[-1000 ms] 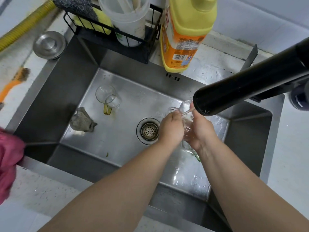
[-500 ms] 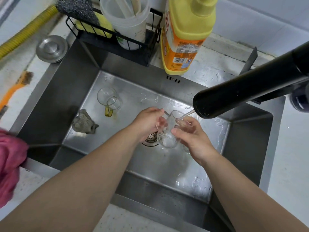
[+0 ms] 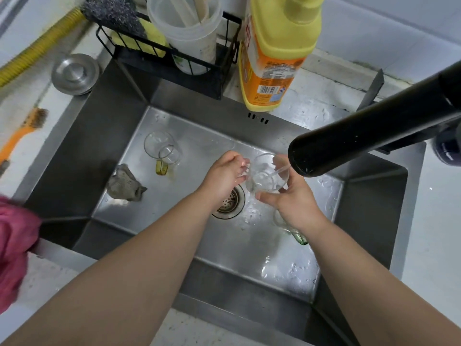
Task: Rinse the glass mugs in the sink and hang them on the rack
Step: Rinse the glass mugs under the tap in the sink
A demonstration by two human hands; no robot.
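The glass mug (image 3: 267, 174) now faces mouth-up under the tap (image 3: 349, 143); right hand (image 3: 291, 203) grips it, left hand (image 3: 224, 174) has let go, fingers loosely curled beside it.

The rectangular stainless-steel sink (image 3: 119, 136) has a brushed, dull grey finish, wet and beaded with droplets on its floor. The clear glass mug (image 3: 268, 174) under the tap is smooth and glossy, as is the second clear glass mug with a yellow handle (image 3: 162, 152). The black cylindrical faucet spout (image 3: 369, 131) looks matt. The yellow plastic detergent bottle (image 3: 277, 46) shines softly. The crumpled grey cloth (image 3: 124, 184) looks rough, and the pale stone bench (image 3: 424, 245) is speckled.
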